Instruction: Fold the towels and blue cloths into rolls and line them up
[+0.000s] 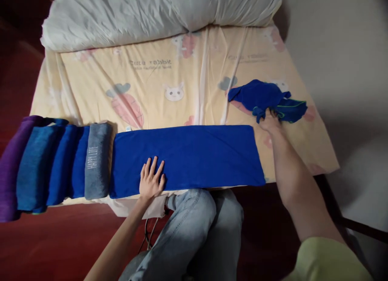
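A blue towel (194, 155) lies spread flat in a long strip along the bed's near edge. My left hand (152, 180) rests palm down on its left half, fingers stretched and apart. Farther off at the right, a crumpled blue towel (260, 96) with green edging sits in a loose heap. My right hand (269, 121) reaches to its near side, fingers curled into the cloth. The fingertips are partly hidden by folds.
Several rolled towels stand side by side at the left: a grey roll (98, 161) lettered "HAPPY LIFE", blue ones, and a purple roll (16, 167). A pale quilt (160, 14) is bunched at the back. The yellow patterned sheet (169, 111) has wrinkles. A wall (333, 70) borders the right.
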Demonstrator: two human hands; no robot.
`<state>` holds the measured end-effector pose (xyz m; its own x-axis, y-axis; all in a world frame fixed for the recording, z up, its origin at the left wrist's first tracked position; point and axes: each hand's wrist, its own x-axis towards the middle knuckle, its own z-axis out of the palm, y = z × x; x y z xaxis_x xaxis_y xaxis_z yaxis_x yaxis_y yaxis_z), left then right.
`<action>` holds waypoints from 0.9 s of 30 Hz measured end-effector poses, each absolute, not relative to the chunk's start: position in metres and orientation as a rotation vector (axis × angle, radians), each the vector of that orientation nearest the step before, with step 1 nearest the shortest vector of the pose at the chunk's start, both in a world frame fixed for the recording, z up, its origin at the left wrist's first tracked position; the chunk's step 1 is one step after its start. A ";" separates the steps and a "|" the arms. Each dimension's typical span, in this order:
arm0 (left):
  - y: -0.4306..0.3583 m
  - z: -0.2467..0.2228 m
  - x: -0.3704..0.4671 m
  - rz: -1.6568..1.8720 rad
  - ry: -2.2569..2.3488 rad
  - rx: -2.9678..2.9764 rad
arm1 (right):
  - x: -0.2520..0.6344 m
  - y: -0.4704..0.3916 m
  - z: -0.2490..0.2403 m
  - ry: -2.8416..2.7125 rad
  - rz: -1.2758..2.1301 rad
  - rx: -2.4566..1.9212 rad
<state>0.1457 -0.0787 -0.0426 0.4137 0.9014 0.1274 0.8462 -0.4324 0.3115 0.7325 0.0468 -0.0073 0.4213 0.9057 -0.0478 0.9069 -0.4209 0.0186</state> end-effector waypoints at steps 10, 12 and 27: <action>-0.068 -0.017 0.131 0.247 1.431 2.481 | 0.638 -0.014 -0.039 2.203 -0.082 2.588; -0.037 -0.003 0.115 0.240 1.384 2.447 | 0.656 -0.008 -0.047 2.066 -0.147 2.704; 0.191 0.029 0.007 -0.378 1.407 2.348 | 0.702 0.027 -0.034 1.440 -1.228 3.233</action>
<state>0.0067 0.1906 0.0286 0.4637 0.7842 -0.4122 0.8853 -0.4290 0.1797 0.7024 0.0269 -0.0338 0.5347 0.7912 -0.2970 0.4182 -0.5531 -0.7205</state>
